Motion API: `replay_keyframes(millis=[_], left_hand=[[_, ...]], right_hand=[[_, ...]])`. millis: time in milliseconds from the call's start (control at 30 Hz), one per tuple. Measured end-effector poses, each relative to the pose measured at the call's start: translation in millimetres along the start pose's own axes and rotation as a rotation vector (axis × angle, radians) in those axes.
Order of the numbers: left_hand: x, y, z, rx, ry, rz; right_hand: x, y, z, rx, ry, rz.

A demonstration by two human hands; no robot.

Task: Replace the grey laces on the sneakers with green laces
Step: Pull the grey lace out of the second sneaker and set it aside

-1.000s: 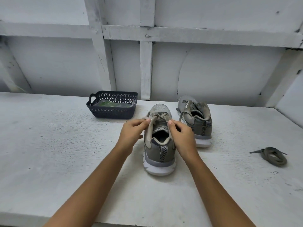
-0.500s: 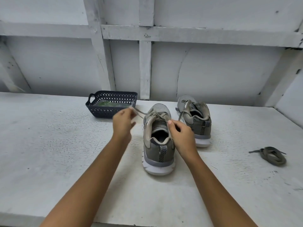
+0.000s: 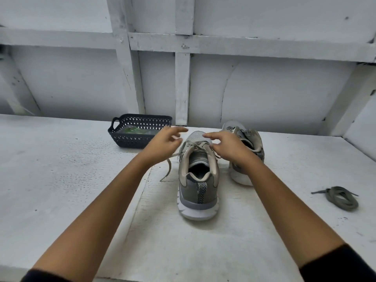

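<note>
Left hand [image 3: 162, 146], right hand [image 3: 232, 147] splayed over sneaker [image 3: 198, 186]

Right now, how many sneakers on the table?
2. Near sneaker at centre, heel toward the camera; far sneaker behind it to the right, partly hidden by the right hand.

Bare forearms; dark sleeves [image 3: 341, 263] pushed up near elbows; hands without rings or watch.
</note>
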State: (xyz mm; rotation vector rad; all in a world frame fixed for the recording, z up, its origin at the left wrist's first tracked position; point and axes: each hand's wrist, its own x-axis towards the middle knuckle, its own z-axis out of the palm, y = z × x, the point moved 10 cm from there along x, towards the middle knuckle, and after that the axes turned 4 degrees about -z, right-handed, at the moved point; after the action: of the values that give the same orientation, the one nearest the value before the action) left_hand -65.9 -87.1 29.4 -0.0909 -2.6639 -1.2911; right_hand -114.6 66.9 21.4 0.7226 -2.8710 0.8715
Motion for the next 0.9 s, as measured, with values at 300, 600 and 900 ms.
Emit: replay_keyframes(millis=[300,600,900], left_hand=[[-1.4,13.2,2.9,0.077,0.028,0.046],[-42.5,-7.3,14.6,-0.112,0.125,-0.022],[-42.0,-23.6,37.5,-0.301,0.112,-0.087]], right_hand=[[-10.7,-30.6,-22.9,-0.052,0.025,-0.106],[-59.0,-38.1,-10.5,-0.031,-0.043,-0.219],[-18.2,-5.7,-10.6,0.231,-0.012,0.053]])
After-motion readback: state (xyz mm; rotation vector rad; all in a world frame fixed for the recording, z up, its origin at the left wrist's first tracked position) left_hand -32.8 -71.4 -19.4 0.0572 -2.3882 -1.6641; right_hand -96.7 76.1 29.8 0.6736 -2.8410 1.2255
